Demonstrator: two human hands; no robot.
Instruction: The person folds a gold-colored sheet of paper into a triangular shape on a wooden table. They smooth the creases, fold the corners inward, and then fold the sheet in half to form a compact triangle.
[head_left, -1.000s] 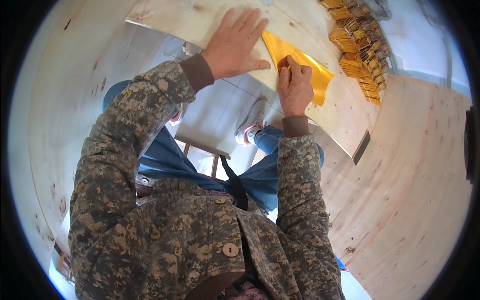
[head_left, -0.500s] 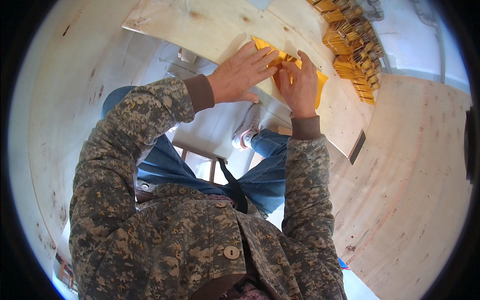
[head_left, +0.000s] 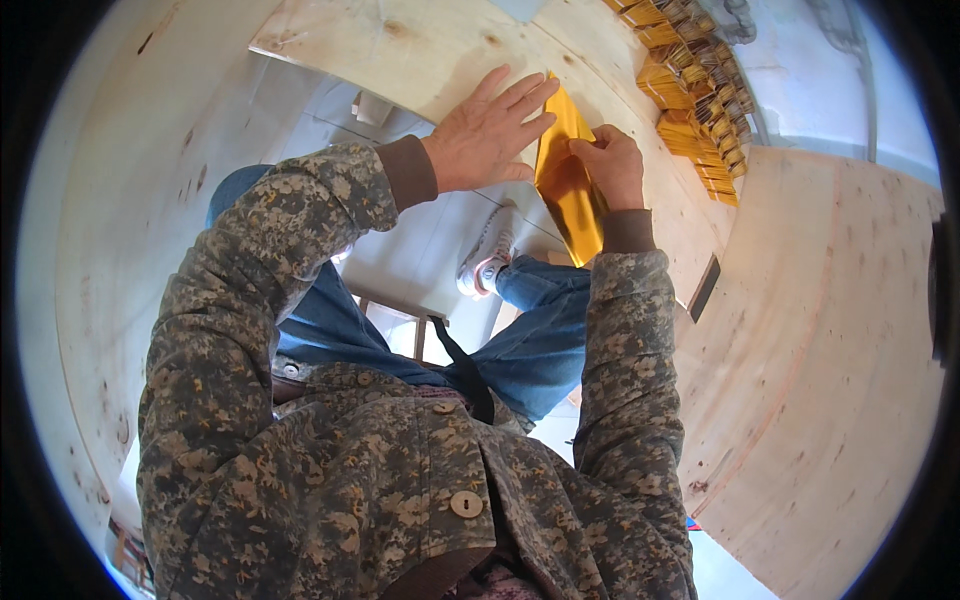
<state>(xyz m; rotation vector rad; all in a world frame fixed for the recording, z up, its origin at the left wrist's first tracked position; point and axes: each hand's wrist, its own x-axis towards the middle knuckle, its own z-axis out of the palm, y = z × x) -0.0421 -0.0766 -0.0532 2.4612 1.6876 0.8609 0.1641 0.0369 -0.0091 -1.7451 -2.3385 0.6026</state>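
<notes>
A shiny gold foil sheet (head_left: 567, 195), creased along its length, is tilted up at the near edge of the wooden table. My right hand (head_left: 612, 168) pinches it at its right side between thumb and fingers. Close to the sheet's far left edge, my left hand (head_left: 490, 132) is open with its fingers spread. Its fingertips come up to the foil, but I cannot tell whether they touch it. The sheet's lower end hangs past the table edge, above my right knee.
The pale wooden tabletop (head_left: 430, 60) runs across the far side. Bundled stacks of folded gold foil (head_left: 690, 110) line its far right. Another wooden board (head_left: 800, 330) stands at the right. Below are my jeans (head_left: 530, 370), a shoe (head_left: 485, 260) and the tiled floor.
My right hand has taken hold of the gold sheet and turned it from lying flat to a steeper, tilted position, its lower end nearer me. The left hand's fingers have spread wider.
</notes>
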